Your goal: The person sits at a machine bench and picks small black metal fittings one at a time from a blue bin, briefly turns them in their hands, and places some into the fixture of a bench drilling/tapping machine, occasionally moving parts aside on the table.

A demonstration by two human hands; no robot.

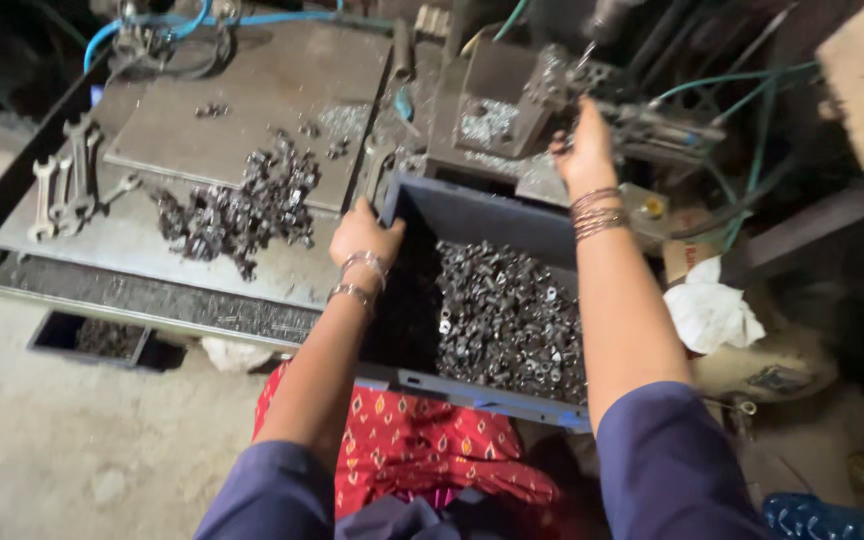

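With the left hand [364,235] gripping the grey crate's [482,215] rim at frame centre, the right hand [584,150] grasping the machine [552,90] upper right should stay clear of moving parts.

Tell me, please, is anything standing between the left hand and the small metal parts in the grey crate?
Nothing visible blocks it. The left hand grips the corner of the grey crate, whose top is open, and the small metal parts lie uncovered just inside. The right hand is up at the machine, clear of that path.
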